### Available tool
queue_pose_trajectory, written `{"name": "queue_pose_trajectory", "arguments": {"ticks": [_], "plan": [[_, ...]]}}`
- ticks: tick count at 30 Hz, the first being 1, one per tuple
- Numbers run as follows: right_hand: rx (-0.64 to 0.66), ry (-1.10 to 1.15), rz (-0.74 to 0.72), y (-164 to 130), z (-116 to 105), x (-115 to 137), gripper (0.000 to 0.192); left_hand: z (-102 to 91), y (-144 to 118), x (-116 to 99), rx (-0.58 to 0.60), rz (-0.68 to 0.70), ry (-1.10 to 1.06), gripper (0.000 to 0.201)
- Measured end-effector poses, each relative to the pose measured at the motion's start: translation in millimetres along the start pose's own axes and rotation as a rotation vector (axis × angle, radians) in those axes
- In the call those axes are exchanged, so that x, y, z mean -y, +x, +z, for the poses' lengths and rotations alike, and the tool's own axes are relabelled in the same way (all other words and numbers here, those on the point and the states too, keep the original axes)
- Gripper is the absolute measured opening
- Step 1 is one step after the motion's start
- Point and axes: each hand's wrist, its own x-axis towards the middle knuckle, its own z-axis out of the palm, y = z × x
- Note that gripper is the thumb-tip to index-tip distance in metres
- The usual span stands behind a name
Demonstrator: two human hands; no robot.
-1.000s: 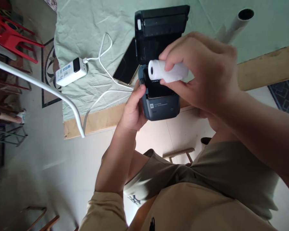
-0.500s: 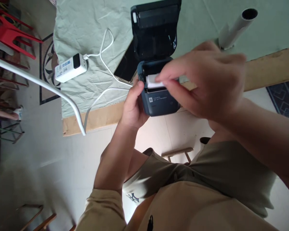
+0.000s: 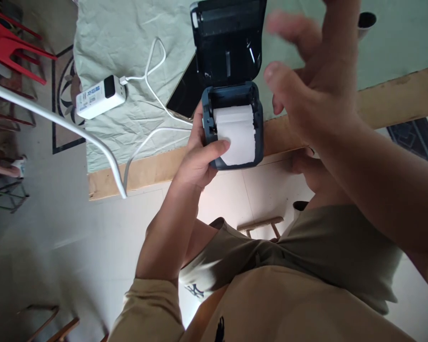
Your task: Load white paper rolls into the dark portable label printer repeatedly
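Left hand (image 3: 199, 159) grips the dark-blue boxy plastic printer (image 3: 231, 98) over the edge of the green-clothed counter (image 3: 406, 42), thumb pinning the white paper strip (image 3: 239, 138), seemingly against curling; right hand (image 3: 317, 88) hovers empty, loosely spread, beside the raised black lid (image 3: 228, 45).

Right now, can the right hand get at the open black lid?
Probably yes: the right hand is empty beside the open black lid, with nothing visible between them. The left hand holds the device lower down, thumb on the white paper.
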Motion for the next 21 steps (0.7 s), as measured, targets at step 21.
{"name": "queue_pose_trajectory", "arguments": {"ticks": [21], "plan": [[-0.069, -0.04, -0.133, 8.1, 8.0, -23.2, 0.032, -5.0, -1.5, 1.8, 0.134, 0.008, 0.016, 0.106]]}}
